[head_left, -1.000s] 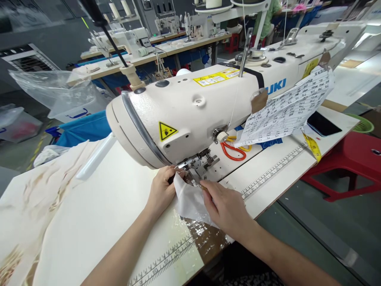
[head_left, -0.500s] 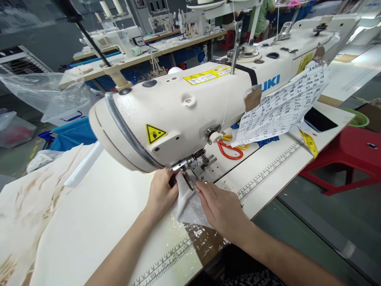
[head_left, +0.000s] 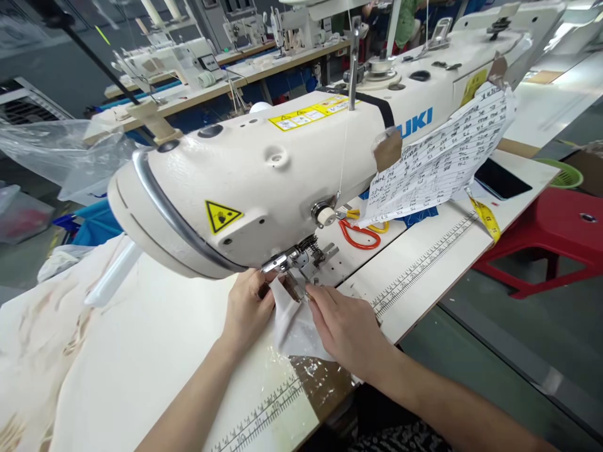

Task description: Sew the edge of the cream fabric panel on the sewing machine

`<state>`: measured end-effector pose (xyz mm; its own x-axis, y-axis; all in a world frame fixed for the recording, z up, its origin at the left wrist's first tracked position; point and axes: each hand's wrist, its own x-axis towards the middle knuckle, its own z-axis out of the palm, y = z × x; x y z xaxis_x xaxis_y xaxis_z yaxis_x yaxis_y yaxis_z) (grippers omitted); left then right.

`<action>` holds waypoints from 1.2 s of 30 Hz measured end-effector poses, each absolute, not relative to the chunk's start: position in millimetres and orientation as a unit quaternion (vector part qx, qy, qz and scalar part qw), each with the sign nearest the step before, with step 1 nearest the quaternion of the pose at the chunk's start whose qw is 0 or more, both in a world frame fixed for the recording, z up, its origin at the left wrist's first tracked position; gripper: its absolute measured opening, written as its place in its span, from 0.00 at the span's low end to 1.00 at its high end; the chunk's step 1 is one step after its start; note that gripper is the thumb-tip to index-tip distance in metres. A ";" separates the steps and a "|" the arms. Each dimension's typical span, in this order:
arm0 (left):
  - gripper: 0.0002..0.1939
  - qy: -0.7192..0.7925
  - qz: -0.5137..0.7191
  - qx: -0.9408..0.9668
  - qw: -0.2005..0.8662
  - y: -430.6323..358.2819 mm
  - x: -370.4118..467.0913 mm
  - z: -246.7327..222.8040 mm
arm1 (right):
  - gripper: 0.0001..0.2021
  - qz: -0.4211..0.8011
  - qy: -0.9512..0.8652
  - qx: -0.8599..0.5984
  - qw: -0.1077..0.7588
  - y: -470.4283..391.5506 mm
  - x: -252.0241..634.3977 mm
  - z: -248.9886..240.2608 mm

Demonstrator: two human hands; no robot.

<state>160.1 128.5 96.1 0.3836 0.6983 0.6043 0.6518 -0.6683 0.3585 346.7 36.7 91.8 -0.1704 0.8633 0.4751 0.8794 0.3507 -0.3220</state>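
A piece of thin white fabric (head_left: 298,329) lies under the needle area of a white sewing machine (head_left: 226,169) and drapes toward the table's front edge. My left hand (head_left: 247,307) is closed on the fabric's left side, close beneath the machine head, with its fingertips partly hidden. On the other side, my right hand (head_left: 346,323) pinches the fabric's right edge between thumb and fingers. The metal presser parts (head_left: 296,260) sit just beyond both hands, very near the fingertips.
Orange-handled scissors (head_left: 360,235) lie behind the presser area. A handwritten sheet (head_left: 438,157) hangs from the machine's arm. A phone (head_left: 503,177) and yellow tape measure (head_left: 484,216) rest at right, above a red stool (head_left: 560,245). Cream fabric (head_left: 42,339) is piled at left.
The view has shifted slightly, so the machine appears a little further left. Both hands keep hold of the fabric, almost unmoved beside the presser parts.
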 end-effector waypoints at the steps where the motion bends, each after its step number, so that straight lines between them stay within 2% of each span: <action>1: 0.06 0.382 0.379 0.842 0.002 128.6 160.1 95.5 | 0.15 -0.015 -0.765 -0.572 0.296 37.3 346.1 92.3; 6: 0.16 0.286 0.341 0.890 -0.098 127.3 159.5 98.9 | 0.14 -0.032 -0.761 -0.585 0.277 32.0 342.7 93.7; 9: 0.16 0.273 0.300 0.910 -0.084 122.8 157.2 108.3 | 0.12 -0.004 -0.748 -0.590 0.304 14.9 348.2 91.9; 12: 0.16 0.261 0.248 0.930 -0.071 114.3 156.0 117.0 | 0.09 0.084 -0.742 -0.571 0.339 -11.9 359.9 89.5; 15: 0.15 0.278 0.213 0.932 -0.093 103.1 160.5 117.4 | 0.09 0.120 -0.755 -0.550 0.338 -35.5 370.3 88.4; 20: 0.17 0.340 0.221 0.902 -0.147 88.1 173.3 102.8 | 0.13 0.088 -0.780 -0.536 0.310 -45.6 376.4 88.8; 30: 0.23 0.316 0.252 0.913 -0.065 80.0 164.2 95.2 | 0.14 0.054 -0.788 -0.546 0.277 -40.5 375.9 93.7; 36: 0.26 0.312 0.243 0.913 -0.099 78.2 169.8 91.8 | 0.15 0.038 -0.787 -0.559 0.260 -33.6 375.3 97.9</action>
<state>169.8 78.2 91.8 0.6874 0.5207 0.5064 0.6173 -0.7862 -0.0296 375.3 -33.6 97.9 -0.2400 0.8988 0.3669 0.8597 0.3723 -0.3498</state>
